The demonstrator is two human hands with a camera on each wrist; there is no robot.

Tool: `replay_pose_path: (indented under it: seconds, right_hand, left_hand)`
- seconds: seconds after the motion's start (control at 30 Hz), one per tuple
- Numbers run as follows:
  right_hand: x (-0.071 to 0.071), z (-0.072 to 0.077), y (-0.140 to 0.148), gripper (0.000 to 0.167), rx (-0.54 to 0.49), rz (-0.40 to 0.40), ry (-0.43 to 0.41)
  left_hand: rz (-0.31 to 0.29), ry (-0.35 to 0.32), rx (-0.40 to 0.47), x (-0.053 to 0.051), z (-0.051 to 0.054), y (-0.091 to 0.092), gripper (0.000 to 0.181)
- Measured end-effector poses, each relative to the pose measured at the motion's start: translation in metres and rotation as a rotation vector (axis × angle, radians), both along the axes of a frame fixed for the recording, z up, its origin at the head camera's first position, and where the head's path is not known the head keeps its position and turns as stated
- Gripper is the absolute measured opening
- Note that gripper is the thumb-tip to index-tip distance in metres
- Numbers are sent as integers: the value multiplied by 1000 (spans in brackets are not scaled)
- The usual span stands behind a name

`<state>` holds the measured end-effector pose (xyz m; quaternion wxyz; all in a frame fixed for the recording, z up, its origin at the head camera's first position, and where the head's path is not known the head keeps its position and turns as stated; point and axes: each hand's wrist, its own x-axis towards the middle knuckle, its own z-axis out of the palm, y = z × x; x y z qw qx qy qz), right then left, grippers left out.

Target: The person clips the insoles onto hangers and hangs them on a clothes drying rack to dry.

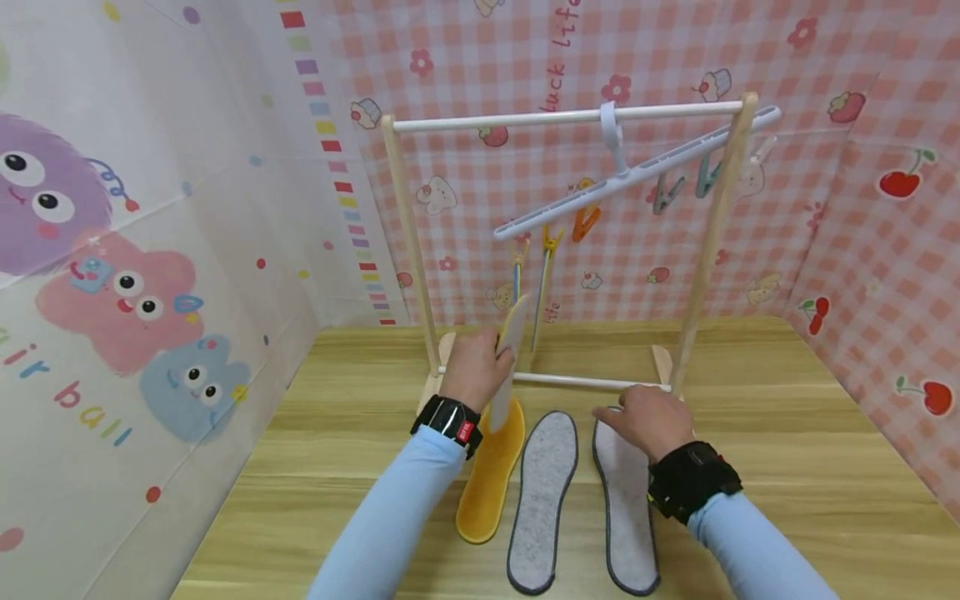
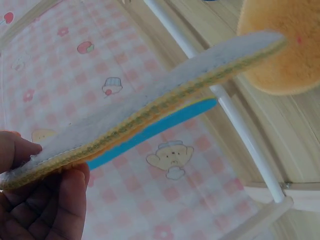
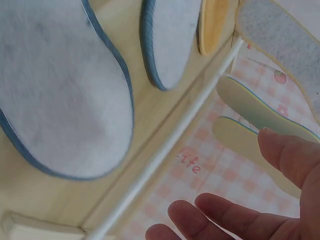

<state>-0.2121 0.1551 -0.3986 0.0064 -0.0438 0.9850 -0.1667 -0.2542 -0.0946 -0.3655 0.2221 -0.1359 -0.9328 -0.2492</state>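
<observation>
Where the left hand grips: thumb and bent fingers pinch the held insole firmly, with hardly any gap besides its thickness.
Held insole: raised steeply at the left part of the rack, above the orange insole; one face whitish, the edge yellow, a little orange fuzz showing underneath.
Right hand: fingers loosely bent, thumb well apart from them, holding nothing; in the head view it covers part of the right grey insole near its top end.
Tabletop: wood-grained; on it lie the orange insole at left, the middle grey insole beside it and the right grey insole, both grey ones dark-edged.
Rack: wooden posts with white bars at top and bottom, standing at the back.
Hanger: pale, hooked over the top bar, slanting across the head view with its left end lower.
Clips: yellow, orange, grey, teal and white, below the hanger.
Hanging insoles: two, thin, beneath clips at the left; a blue face shows just behind the held insole, contact unclear.
Cloths: pink-checked behind, white with cartoon figures at left.
</observation>
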Motion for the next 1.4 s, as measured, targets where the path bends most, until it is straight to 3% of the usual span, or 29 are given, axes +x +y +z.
replay_pose_path:
  seconds: [0.3,0.53,1.1,1.4]
  right_hand:
    - [-14,25,3,52,19,7,17]
    - [-27,40,5,52,35,14,35]
    - [-56,75,5,51,52,30,178]
    - [-70,99,-1,53,43,13,260]
  left_hand:
    - [-7,83,-6,-6,-4,15,22]
    - [3,45,28,-10,-3,25,17]
    - [58,143,47,-25,2,51,15]
    - [93,155,58,-30,4,59,13]
